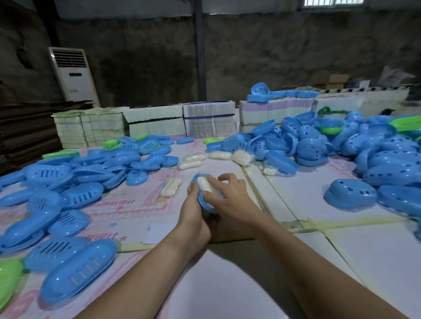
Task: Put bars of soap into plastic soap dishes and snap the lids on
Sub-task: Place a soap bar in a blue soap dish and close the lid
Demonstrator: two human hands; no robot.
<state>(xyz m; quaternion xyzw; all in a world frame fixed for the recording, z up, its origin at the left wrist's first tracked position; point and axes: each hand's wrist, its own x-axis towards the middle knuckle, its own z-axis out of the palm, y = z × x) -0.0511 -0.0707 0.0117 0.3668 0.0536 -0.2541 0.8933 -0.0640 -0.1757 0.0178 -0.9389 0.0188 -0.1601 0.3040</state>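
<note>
Dim room, daylight from a barred window (328, 2) top right; soft shadows under the arms on the table (227, 284), mild blur throughout, wide-angle bending near the edges, dark murky back wall (273, 57)

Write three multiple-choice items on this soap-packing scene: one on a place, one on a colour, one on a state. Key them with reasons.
1. Where does the slotted lid pile lie?
A. person's left
B. person's right
C. on the floor

2. What colour is the held soap dish?
A. green
B. blue
C. white

3. How is the held dish?
A. lidded
B. empty
C. open, with a soap bar in it

Answers: 1 A, slotted pieces fill the table's left side. 2 B, its rim shows blue between the left hand and right hand. 3 C, the white bar lies uncovered under the right fingertips.
</note>
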